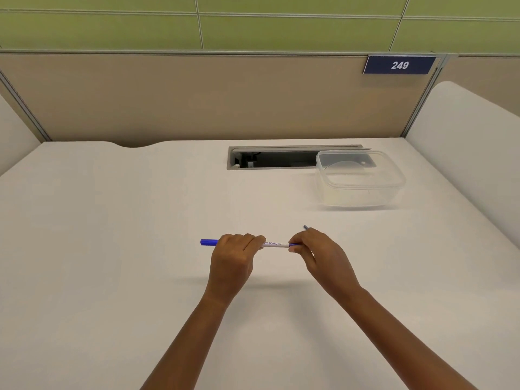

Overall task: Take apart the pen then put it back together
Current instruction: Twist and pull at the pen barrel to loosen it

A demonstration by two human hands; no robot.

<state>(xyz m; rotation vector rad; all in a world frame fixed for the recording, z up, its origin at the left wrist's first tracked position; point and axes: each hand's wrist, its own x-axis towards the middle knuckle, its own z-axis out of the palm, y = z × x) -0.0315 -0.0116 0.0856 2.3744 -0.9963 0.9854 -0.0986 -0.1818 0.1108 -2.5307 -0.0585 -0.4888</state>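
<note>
A white whiteboard pen [274, 244] with blue ends is held level above the white desk [112, 220]. My left hand [235, 256] is closed around its left half, and the blue cap [208, 242] sticks out to the left of the fist. My right hand [315, 250] pinches the blue right end [294, 245] between thumb and fingers. A thin dark tip [305, 227] pokes up behind my right hand; what it belongs to is hidden.
A clear plastic container [360, 178] with its lid on stands at the back right, partly over an open cable slot [270, 159]. Partition walls close off the desk at the back and both sides.
</note>
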